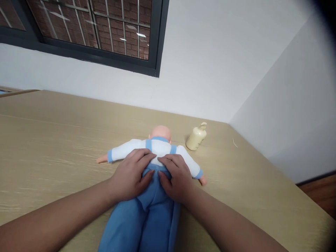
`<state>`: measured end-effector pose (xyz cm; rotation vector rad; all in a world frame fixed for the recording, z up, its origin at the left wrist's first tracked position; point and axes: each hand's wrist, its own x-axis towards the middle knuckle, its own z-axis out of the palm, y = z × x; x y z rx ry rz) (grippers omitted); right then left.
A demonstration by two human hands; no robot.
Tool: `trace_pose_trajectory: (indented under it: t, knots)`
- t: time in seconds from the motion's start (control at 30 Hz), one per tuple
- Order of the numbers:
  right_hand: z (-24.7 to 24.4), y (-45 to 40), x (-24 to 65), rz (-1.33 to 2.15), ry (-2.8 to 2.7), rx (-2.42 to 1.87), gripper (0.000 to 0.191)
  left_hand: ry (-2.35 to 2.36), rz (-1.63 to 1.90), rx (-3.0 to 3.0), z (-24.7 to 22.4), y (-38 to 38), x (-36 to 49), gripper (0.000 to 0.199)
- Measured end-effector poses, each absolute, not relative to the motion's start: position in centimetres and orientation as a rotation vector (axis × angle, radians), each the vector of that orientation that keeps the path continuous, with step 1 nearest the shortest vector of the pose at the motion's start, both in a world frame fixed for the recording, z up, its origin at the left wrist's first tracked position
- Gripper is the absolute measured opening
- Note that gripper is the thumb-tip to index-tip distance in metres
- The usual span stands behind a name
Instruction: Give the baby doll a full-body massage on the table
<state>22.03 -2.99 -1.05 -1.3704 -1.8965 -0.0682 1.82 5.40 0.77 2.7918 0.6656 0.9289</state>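
A baby doll [154, 210] in a white top and blue overalls lies face down on the wooden table [65, 140], its head away from me and its arms spread to both sides. My left hand [133, 173] rests on the left side of its back, thumb apart from the fingers. On the right side of the back lies my right hand [177, 176], also with thumb and fingers apart. Both hands touch the clothing near the waist, fingertips pointing inward with a small gap between them. Neither hand holds anything.
A cream pump bottle [196, 138] stands beyond the doll's right-side arm. A thin pale strand [235, 142] lies farther right. White walls [204, 63] and a barred window [97, 28] rise behind the table.
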Motion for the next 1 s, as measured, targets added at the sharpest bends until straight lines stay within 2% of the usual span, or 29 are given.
trace_pose_trajectory:
  t: [0.27, 0.43, 0.57, 0.63, 0.83, 1.0]
  knots:
    - [-0.5, -2.2, 22.4, 0.119, -1.908, -1.409, 0.018, 0.702, 0.734, 2.651, 1.8, 6.3, 2.6, 0.019]
    - [-0.7, -2.1, 22.5, 0.117, -1.789, -1.416, 0.015, 0.718, 0.872, 2.619, 1.4, 6.7, 2.7, 0.023]
    - [-1.2, -2.4, 22.6, -0.098, -1.763, -1.424, 0.041, 0.736, 1.025, 2.768, 0.7, 6.2, 2.5, 0.030]
    - [-1.1, -2.4, 22.6, -0.137, -1.827, -1.440, 0.046, 0.721, 1.038, 2.788, 0.5, 6.0, 2.5, 0.035]
    - [-0.5, -1.9, 22.8, -0.084, -1.943, -1.486, 0.035, 0.740, 0.815, 2.664, 0.8, 6.8, 3.1, 0.033]
    - [-0.7, -1.7, 22.9, -0.049, -1.918, -1.514, 0.031, 0.723, 0.825, 2.564, 0.9, 7.3, 3.2, 0.029]
